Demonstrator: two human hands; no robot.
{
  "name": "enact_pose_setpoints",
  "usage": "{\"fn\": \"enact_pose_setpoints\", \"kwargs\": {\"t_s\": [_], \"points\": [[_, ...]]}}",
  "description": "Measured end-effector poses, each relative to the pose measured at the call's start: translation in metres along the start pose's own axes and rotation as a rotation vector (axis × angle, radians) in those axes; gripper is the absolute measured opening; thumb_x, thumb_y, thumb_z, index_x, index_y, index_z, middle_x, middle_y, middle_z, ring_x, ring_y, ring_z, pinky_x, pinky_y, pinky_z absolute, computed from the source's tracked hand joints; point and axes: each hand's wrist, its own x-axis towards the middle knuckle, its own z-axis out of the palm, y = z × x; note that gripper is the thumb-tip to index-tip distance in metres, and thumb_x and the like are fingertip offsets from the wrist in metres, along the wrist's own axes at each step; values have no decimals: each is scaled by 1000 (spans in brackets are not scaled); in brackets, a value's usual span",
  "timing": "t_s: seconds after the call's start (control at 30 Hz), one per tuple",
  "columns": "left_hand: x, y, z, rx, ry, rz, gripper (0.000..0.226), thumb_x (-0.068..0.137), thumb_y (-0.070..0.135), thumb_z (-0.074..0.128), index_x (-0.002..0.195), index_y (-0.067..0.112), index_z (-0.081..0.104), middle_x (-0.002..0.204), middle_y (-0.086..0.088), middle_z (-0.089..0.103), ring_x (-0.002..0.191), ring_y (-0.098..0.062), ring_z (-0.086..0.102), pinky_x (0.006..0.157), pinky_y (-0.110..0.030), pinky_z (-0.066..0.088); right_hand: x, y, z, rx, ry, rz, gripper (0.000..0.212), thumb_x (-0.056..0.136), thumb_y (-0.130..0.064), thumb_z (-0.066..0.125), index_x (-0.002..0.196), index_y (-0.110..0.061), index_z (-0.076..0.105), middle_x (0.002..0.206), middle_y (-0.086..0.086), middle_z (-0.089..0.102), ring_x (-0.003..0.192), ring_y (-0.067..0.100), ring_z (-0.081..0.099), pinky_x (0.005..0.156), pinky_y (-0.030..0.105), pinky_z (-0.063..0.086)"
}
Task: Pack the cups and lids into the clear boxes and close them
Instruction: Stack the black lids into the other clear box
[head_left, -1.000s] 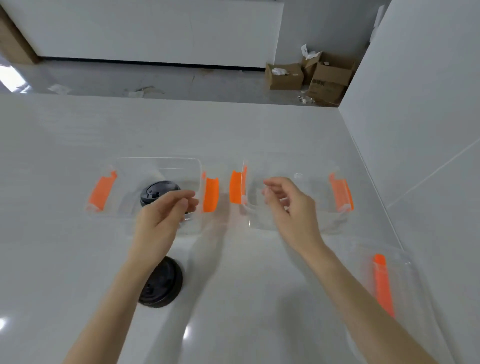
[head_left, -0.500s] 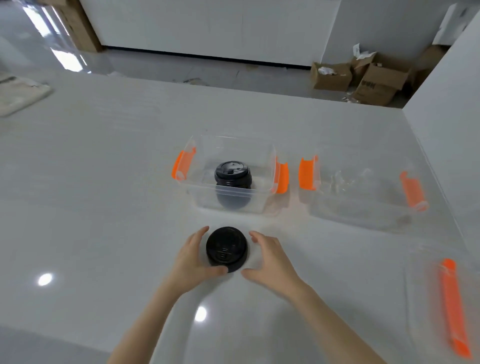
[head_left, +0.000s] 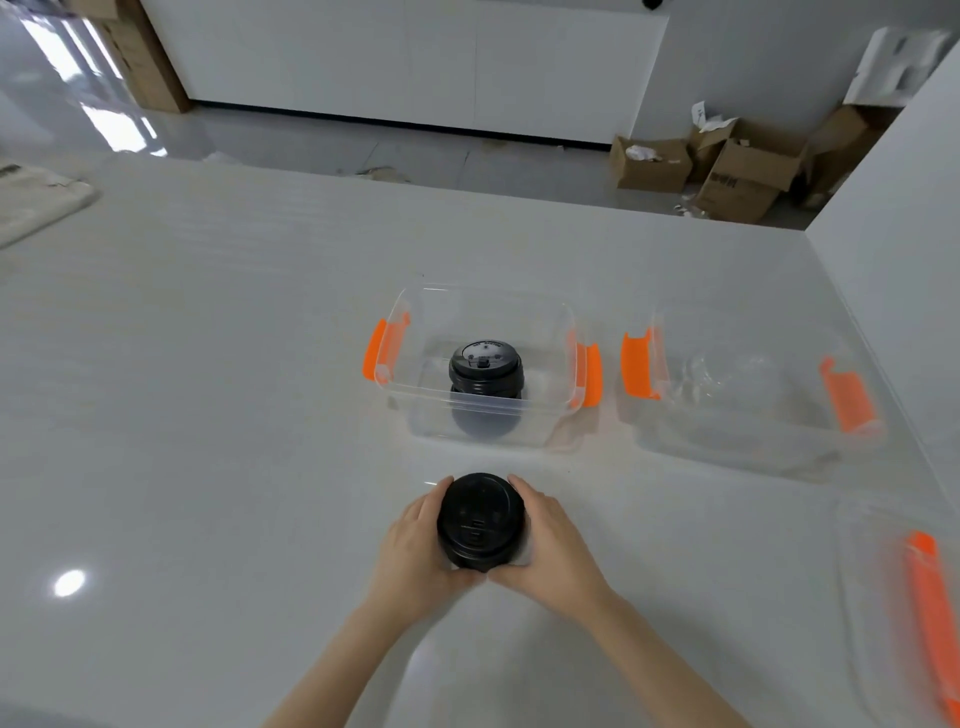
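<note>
a stack of black lids (head_left: 480, 521) is gripped between the left hand (head_left: 415, 545) and the right hand (head_left: 551, 545), one on each side, on the white table (head_left: 208, 415) just in front of the left clear box (head_left: 483, 364). a second stack of black lids (head_left: 485, 369) stands upright inside that box. the right clear box (head_left: 748, 400), orange-latched, sits beside it; its clear contents cannot be told. a box lid (head_left: 914, 613) lies at the right edge.

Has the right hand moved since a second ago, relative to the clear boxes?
Yes. The right hand came back toward the person, away from the right clear box, and now cups the black lids.
</note>
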Motion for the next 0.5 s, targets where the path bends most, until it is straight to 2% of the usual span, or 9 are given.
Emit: {"fn": "enact_pose_setpoints", "kwargs": {"t_s": [0.1, 0.2, 0.27, 0.33, 0.4, 0.47, 0.5], "points": [[-3, 9, -24, -109, 14, 64, 108, 46, 53, 70, 142, 19, 32, 130, 12, 50, 119, -6, 51, 93, -4, 32, -3, -16, -19, 105, 15, -22, 92, 64, -29, 78, 141, -32, 28, 130, -25, 36, 125, -2, 36, 105, 16, 32], [-2, 28, -48, -186, 71, 158, 100, 45, 51, 72, 134, 34, 30, 115, 27, 44, 101, 19, 50, 84, 8, 33, -4, -38, -44, 156, 48, -131, 86, 61, -34, 80, 127, -53, 28, 125, -34, 42, 122, -7, 43, 104, 15, 37], [5, 45, -67, -178, 143, 228, 94, 46, 47, 73, 129, 37, 30, 113, 30, 43, 98, 29, 46, 82, 9, 33, 0, -55, -63, 189, 94, -183, 84, 60, -38, 79, 125, -55, 29, 126, -35, 43, 122, -7, 45, 100, 11, 38], [19, 61, -87, -137, 208, 287, 92, 48, 47, 73, 131, 33, 35, 114, 25, 48, 98, 25, 48, 83, 9, 34, 12, -68, -82, 226, 155, -234, 85, 60, -33, 82, 126, -52, 31, 127, -32, 45, 121, -6, 48, 100, 10, 39], [42, 75, -106, -75, 250, 335, 98, 49, 51, 71, 136, 20, 41, 119, 14, 50, 101, 11, 51, 89, 2, 38, 32, -78, -101, 247, 201, -259, 85, 60, -23, 84, 123, -51, 33, 122, -35, 47, 116, -10, 50, 100, 11, 41], [69, 86, -119, -36, 242, 312, 104, 46, 53, 72, 138, 13, 42, 121, 8, 55, 109, -9, 56, 96, -19, 46, 56, -83, -117, 260, 204, -234, 85, 60, -15, 85, 121, -49, 37, 117, -34, 49, 109, -15, 50, 99, 9, 40], [82, 89, -123, -23, 221, 283, 103, 46, 51, 74, 137, 15, 42, 123, 5, 58, 112, -15, 58, 98, -28, 48, 68, -84, -122, 263, 193, -209, 85, 60, -12, 85, 126, -43, 40, 118, -28, 53, 109, -12, 51, 99, 9, 40]]}}
